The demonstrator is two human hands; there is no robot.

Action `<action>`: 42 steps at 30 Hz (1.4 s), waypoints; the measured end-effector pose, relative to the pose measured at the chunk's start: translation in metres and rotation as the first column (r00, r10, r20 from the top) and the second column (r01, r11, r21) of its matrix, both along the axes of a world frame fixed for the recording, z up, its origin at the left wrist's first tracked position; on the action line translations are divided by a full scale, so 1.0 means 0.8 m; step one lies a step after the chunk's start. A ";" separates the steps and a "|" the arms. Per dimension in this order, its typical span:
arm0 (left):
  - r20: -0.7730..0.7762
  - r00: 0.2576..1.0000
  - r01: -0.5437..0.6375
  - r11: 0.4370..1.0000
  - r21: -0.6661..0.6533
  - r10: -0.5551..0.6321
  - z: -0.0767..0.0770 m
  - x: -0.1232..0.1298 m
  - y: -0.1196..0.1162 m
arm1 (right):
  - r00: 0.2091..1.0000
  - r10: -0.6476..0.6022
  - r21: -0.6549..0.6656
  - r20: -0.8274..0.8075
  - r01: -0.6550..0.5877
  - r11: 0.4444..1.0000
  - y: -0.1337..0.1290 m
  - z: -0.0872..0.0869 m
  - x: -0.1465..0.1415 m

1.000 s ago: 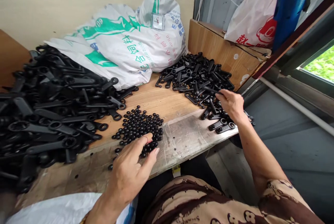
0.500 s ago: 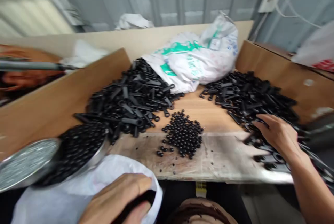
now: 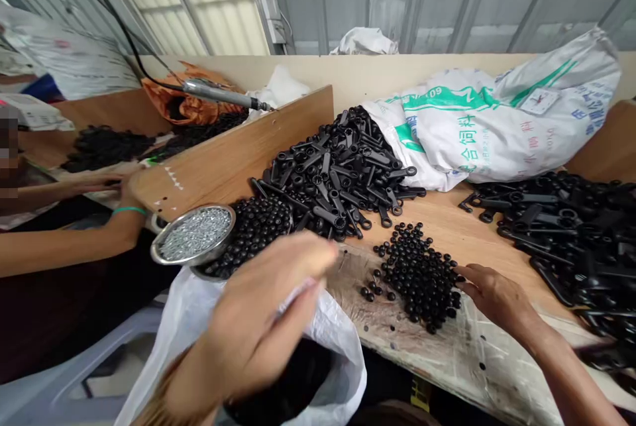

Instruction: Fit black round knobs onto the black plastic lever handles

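Note:
My left hand (image 3: 268, 313), smeared by motion, hangs over the mouth of a white plastic bag (image 3: 191, 320). Its thumb stands apart from the stretched fingers, with nothing visible between them. At the right edge of a pile of small black balls (image 3: 422, 273), my right hand (image 3: 497, 293) has its thumb and forefinger closed around a black ball (image 3: 460, 278). Behind the pile lies a heap of black crank-shaped handles (image 3: 332, 181). A second heap of black handles (image 3: 571, 227) lies to the right of my right hand.
A metal bowl (image 3: 226, 230) of small silver pins sits beside more black balls (image 3: 253, 227) at left. A wooden divider (image 3: 223, 154) carries a power screwdriver (image 3: 218, 93). Printed white sacks (image 3: 497, 128) lie behind. A co-worker's arm (image 3: 79, 247) is at far left.
The view has swung left. My right hand has moved from the right-hand handle heap to the ball pile. My left hand has risen over the bag; the dark thing at its fingers no longer shows.

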State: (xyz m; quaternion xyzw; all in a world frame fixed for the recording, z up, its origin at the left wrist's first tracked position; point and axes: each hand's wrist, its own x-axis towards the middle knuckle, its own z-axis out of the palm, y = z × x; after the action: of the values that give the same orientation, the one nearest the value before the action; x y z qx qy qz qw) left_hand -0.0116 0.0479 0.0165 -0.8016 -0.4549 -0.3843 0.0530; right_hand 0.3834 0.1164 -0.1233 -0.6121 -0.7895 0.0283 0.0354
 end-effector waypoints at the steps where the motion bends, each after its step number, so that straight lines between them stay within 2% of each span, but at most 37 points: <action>1: -0.020 1.000 0.008 1.000 0.004 -0.008 -0.013 0.004 0.033 | 1.000 -0.025 -0.032 0.018 0.025 0.999 0.001 -0.005 0.005; 3: -0.150 0.984 -0.098 0.995 -0.016 0.094 -0.048 0.007 0.097 | 0.998 -0.049 -0.093 0.035 0.052 0.994 -0.001 -0.015 0.015; 5: -0.363 0.916 -0.219 0.971 -0.098 0.170 -0.083 0.005 0.148 | 0.997 -0.066 -0.135 0.028 0.069 0.988 -0.005 -0.022 0.023; 8: -0.576 0.802 -0.296 0.942 -0.157 0.156 -0.114 0.003 0.189 | 0.997 -0.079 -0.167 -0.023 0.074 0.983 -0.016 -0.020 0.026; 12: -0.652 0.755 -0.270 0.940 -0.208 0.072 -0.118 0.011 0.209 | 0.990 -0.116 -0.214 -0.077 0.097 0.972 -0.022 -0.001 0.018; 16: -0.735 0.677 -0.380 0.877 -0.295 0.046 -0.109 0.015 0.219 | 0.979 -0.195 -0.214 -0.065 0.177 0.961 -0.016 0.008 0.010; 21: -0.729 0.682 -0.422 0.844 -0.330 0.056 -0.090 0.019 0.208 | 0.956 -0.269 -0.192 -0.114 0.245 0.950 -0.002 0.000 -0.002; 23: -0.668 0.738 -0.443 0.816 -0.372 0.096 -0.084 0.027 0.192 | 0.946 -0.284 -0.187 -0.155 0.255 0.949 0.003 -0.003 -0.004; 24: -0.618 0.783 -0.405 0.815 -0.414 0.075 -0.082 0.033 0.180 | 0.940 -0.291 -0.185 -0.179 0.258 0.948 0.004 -0.004 -0.003; 26: -0.484 0.873 -0.241 0.806 -0.540 -0.064 -0.079 0.050 0.147 | 0.925 -0.297 -0.176 -0.235 0.260 0.949 -0.001 -0.004 0.000; 27: -0.407 0.899 -0.138 0.775 -0.617 -0.164 -0.078 0.061 0.127 | 0.917 -0.298 -0.170 -0.265 0.260 0.951 -0.006 -0.002 0.002; 28: -0.333 0.901 -0.040 0.711 -0.702 -0.279 -0.076 0.073 0.105 | 0.912 -0.295 -0.161 -0.285 0.258 0.953 -0.014 0.001 0.004; 29: -0.265 0.880 0.039 0.617 -0.786 -0.393 -0.074 0.086 0.083 | 0.902 -0.287 -0.148 -0.321 0.252 0.956 -0.023 0.004 0.007; 30: -0.200 0.839 0.090 0.491 -0.866 -0.506 -0.072 0.101 0.061 | 0.878 -0.273 -0.134 -0.393 0.239 0.962 -0.034 0.008 0.009; 31: -0.128 0.768 0.117 0.335 -0.935 -0.627 -0.071 0.116 0.041 | 0.824 -0.257 -0.129 -0.505 0.222 0.966 -0.047 0.011 0.012; 32: -0.055 0.706 0.125 0.201 -0.972 -0.706 -0.071 0.131 0.024 | 0.723 -0.245 -0.140 -0.645 0.204 0.969 -0.060 0.013 0.015; 33: 0.007 0.661 0.127 0.102 -0.987 -0.751 -0.073 0.146 0.009 | 0.568 -0.241 -0.169 -0.787 0.177 0.970 -0.074 0.014 0.017; 34: 0.058 0.632 0.137 0.037 -0.990 -0.773 -0.077 0.160 -0.003 | 0.367 -0.246 -0.208 -0.897 0.141 0.968 -0.088 0.013 0.019; 36: 0.135 0.614 0.173 -0.034 -0.984 -0.777 -0.091 0.184 -0.017 | -0.031 -0.282 -0.283 -0.959 0.049 0.958 -0.113 0.005 0.023; 38: 0.201 0.613 0.210 -0.087 -0.974 -0.764 -0.108 0.205 -0.023 | -0.311 -0.297 -0.300 -0.903 -0.038 0.953 -0.133 -0.006 0.026; 40: 0.257 0.618 0.232 -0.140 -0.963 -0.743 -0.125 0.225 -0.026 | -0.489 -0.282 -0.266 -0.825 -0.104 0.958 -0.148 -0.018 0.029; 42: 0.306 0.624 0.231 -0.205 -0.951 -0.719 -0.141 0.246 -0.031 | -0.599 -0.261 -0.215 -0.757 -0.149 0.965 -0.158 -0.026 0.032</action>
State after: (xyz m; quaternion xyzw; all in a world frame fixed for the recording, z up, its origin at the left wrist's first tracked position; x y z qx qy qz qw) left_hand 0.1853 0.0235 -0.0964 -0.7682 -0.2067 0.1980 -0.5727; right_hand 0.4089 -0.0104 -0.1438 -0.2952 -0.2674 0.6464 0.6508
